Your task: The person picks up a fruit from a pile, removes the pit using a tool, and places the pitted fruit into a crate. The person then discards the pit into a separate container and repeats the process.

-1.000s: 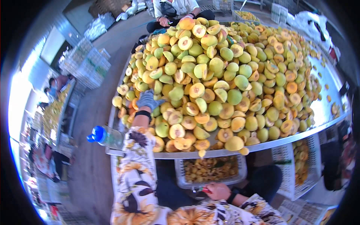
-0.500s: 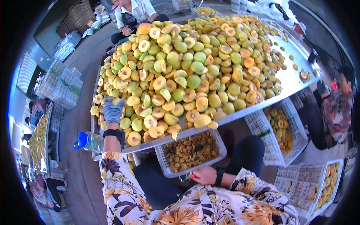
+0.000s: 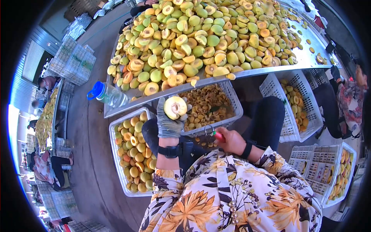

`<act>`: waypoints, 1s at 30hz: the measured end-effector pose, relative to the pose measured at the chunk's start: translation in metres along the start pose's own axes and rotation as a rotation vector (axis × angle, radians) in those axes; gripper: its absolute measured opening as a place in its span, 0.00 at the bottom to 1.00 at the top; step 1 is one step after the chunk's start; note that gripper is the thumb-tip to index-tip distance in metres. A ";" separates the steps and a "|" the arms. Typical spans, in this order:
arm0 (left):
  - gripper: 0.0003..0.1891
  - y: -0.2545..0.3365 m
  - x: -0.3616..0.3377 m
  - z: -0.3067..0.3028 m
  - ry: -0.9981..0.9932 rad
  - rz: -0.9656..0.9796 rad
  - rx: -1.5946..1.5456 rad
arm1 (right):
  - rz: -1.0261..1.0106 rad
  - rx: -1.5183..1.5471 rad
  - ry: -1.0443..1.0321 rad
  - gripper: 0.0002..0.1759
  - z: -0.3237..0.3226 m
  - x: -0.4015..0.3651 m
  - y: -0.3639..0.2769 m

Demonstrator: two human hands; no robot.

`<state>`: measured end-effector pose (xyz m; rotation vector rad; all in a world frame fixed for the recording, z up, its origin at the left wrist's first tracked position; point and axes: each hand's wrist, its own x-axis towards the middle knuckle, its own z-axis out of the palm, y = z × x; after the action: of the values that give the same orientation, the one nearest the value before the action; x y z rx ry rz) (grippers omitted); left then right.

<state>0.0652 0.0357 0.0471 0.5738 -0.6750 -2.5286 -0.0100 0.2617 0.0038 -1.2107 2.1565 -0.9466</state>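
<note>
Fruit half (image 3: 175, 107), cut face turned upward

Shiny metal table (image 3: 309, 62), white plastic crates (image 3: 293, 83), knit cloth glove (image 3: 168, 123).

Fruit heap (image 3: 201, 34) on table (image 3: 311, 58), bottle (image 3: 110, 94) at its left corner, crate of pits (image 3: 235, 101) below near edge

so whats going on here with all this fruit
A person sits at a metal table heaped with halved yellow-green fruit. Their gloved left hand holds one fruit half cut side up by a white crate of brownish scraps, while the bare right hand grips a red-handled tool beside it. Another crate of fruit stands at their left.
</note>
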 end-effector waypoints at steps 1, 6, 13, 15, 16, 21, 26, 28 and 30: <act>0.28 -0.002 -0.011 0.005 0.010 -0.033 -0.029 | 0.017 -0.014 0.000 0.20 -0.003 -0.005 -0.005; 0.27 -0.012 -0.026 -0.011 -0.050 -0.092 -0.021 | 0.031 -0.016 0.034 0.23 -0.003 -0.013 -0.006; 0.25 -0.031 -0.037 -0.025 0.149 -0.108 -0.006 | 0.035 0.065 0.032 0.24 0.000 -0.018 0.000; 0.26 -0.036 -0.037 -0.036 0.186 -0.119 0.016 | 0.058 0.103 0.060 0.25 -0.003 -0.019 -0.002; 0.26 -0.037 -0.039 -0.038 0.220 -0.126 0.032 | 0.076 0.136 0.087 0.25 -0.003 -0.019 -0.002; 0.27 -0.041 -0.048 -0.030 0.258 -0.085 0.027 | 0.000 0.114 0.227 0.19 0.005 -0.019 0.017; 0.27 -0.039 -0.033 -0.021 0.142 -0.135 0.079 | 0.043 0.115 0.117 0.15 -0.002 -0.013 0.019; 0.26 -0.044 -0.022 -0.023 0.164 -0.161 0.104 | -0.182 0.081 0.181 0.16 -0.001 -0.010 0.016; 0.23 -0.052 -0.011 -0.023 0.190 -0.194 0.122 | -0.174 0.053 0.125 0.18 -0.008 -0.001 0.009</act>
<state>0.0686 0.0735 0.0038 0.9510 -0.7372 -2.5761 -0.0198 0.2682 0.0023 -1.3637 2.1318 -1.1735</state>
